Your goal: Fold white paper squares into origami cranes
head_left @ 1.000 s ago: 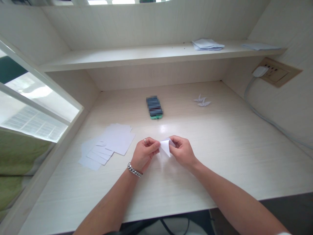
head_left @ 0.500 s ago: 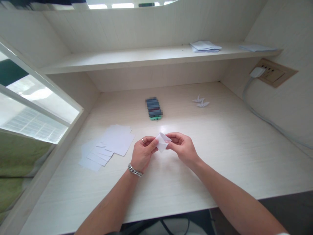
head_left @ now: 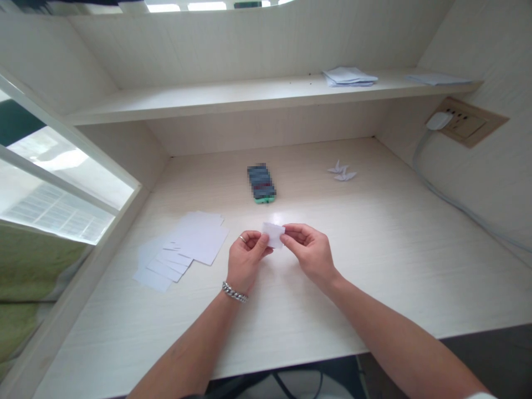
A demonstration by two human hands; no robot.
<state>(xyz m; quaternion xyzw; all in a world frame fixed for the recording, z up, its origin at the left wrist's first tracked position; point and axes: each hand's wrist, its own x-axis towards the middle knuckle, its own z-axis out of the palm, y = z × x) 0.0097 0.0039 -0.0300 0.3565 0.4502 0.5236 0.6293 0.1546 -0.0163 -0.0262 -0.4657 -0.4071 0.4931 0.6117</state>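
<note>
A small folded piece of white paper (head_left: 274, 235) is held up over the desk, roughly square in outline. My left hand (head_left: 246, 256) pinches its left side between thumb and fingers; a ring and a chain bracelet are on this hand and wrist. At the right edge, my right hand (head_left: 310, 249) grips the same paper between thumb and forefinger. Fingers hide part of the paper's two sides. Left of my hands lie loose white paper sheets (head_left: 203, 238), overlapping on the desk.
A phone (head_left: 261, 184) lies beyond my hands. Small folded paper figures (head_left: 344, 173) sit at the back right. Stacked papers (head_left: 349, 77) rest on the shelf (head_left: 208, 102). A cable (head_left: 453, 204) runs from a wall socket (head_left: 469, 123) along the right side.
The folded paper, earlier diamond-shaped with an open flap, now appears as a flatter square. Both hands stay on it and have shifted only slightly.
</note>
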